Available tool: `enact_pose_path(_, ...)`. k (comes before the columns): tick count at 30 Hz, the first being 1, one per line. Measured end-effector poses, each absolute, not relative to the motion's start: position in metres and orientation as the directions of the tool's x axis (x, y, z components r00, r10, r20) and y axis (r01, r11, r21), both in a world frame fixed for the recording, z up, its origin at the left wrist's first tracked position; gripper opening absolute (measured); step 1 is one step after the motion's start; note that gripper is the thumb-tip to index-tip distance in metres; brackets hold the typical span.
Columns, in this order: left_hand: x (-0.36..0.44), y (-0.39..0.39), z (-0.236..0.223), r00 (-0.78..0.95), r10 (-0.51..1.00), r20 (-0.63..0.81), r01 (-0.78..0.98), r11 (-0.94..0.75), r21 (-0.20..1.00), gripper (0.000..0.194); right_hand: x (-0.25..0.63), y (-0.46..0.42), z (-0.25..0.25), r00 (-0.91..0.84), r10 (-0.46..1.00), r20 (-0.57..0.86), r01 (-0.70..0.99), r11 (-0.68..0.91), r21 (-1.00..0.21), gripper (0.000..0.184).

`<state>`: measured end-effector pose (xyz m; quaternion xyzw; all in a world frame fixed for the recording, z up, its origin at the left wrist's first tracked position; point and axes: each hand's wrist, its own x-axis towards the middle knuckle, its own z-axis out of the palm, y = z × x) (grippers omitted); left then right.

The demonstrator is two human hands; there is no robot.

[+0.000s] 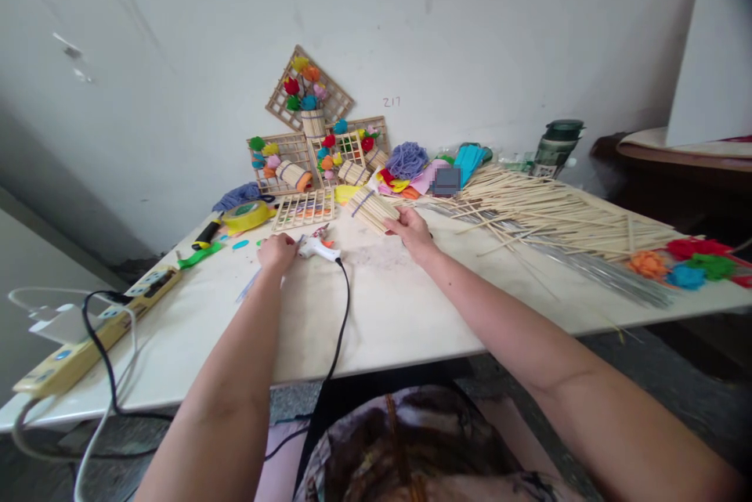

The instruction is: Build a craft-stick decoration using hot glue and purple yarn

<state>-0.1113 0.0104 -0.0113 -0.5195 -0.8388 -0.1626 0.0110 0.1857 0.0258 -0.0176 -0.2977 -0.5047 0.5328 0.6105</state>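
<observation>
My right hand grips the near end of a small bundle of wooden sticks, lying tilted and bound with a purple cord towards its far end. Beside it on the table rests a white hot glue gun with an orange trigger and a black cord. My left hand is at the glue gun's left end, fingers curled together; whatever they hold is hidden. A clear thin strip shows beside the left wrist. Behind the hands lies a small stick lattice.
Stick lattices with colourful flowers lean on the wall. Loose wooden sticks and grey wires spread across the right. Yellow tape, a black-and-yellow tool and a power strip lie left. A dark bottle stands at the back.
</observation>
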Motion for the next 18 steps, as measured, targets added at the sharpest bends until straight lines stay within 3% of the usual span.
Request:
enact_pose_path(6, -0.114, 0.008, -0.017, -0.478, 0.844, 0.243, 0.861, 0.395, 0.321, 0.019, 0.184, 0.03, -0.021, -0.055, 0.935, 0.349, -0.301, 0.318, -0.899, 0.049)
enact_pose_path(8, -0.115, 0.007, -0.014, -0.522, 0.812, 0.262, 0.823, 0.399, 0.404, 0.02, 0.184, 0.035, -0.025, -0.028, 0.928, 0.371, -0.246, 0.354, -0.902, 0.049)
enact_pose_path(11, -0.114, 0.008, 0.0, -0.584, 0.734, 0.347, 0.749, 0.323, 0.578, 0.019, 0.185, 0.038, -0.029, 0.061, 0.865, 0.498, -0.027, 0.5, -0.865, 0.048)
enact_pose_path(14, -0.103, 0.005, 0.02, -0.594, 0.669, 0.446, 0.639, 0.055, 0.767, 0.014, 0.188, 0.036, -0.03, 0.024, 0.721, 0.693, 0.248, 0.667, -0.703, 0.046)
enact_pose_path(16, -0.087, -0.001, 0.034, -0.581, 0.684, 0.441, 0.459, -0.172, 0.872, 0.015, 0.188, 0.034, -0.03, -0.045, 0.624, 0.78, 0.372, 0.735, -0.567, 0.043)
enact_pose_path(18, -0.067, -0.01, 0.047, -0.532, 0.719, 0.447, 0.289, -0.342, 0.894, 0.019, 0.188, 0.032, -0.031, -0.09, 0.568, 0.818, 0.439, 0.76, -0.48, 0.041)
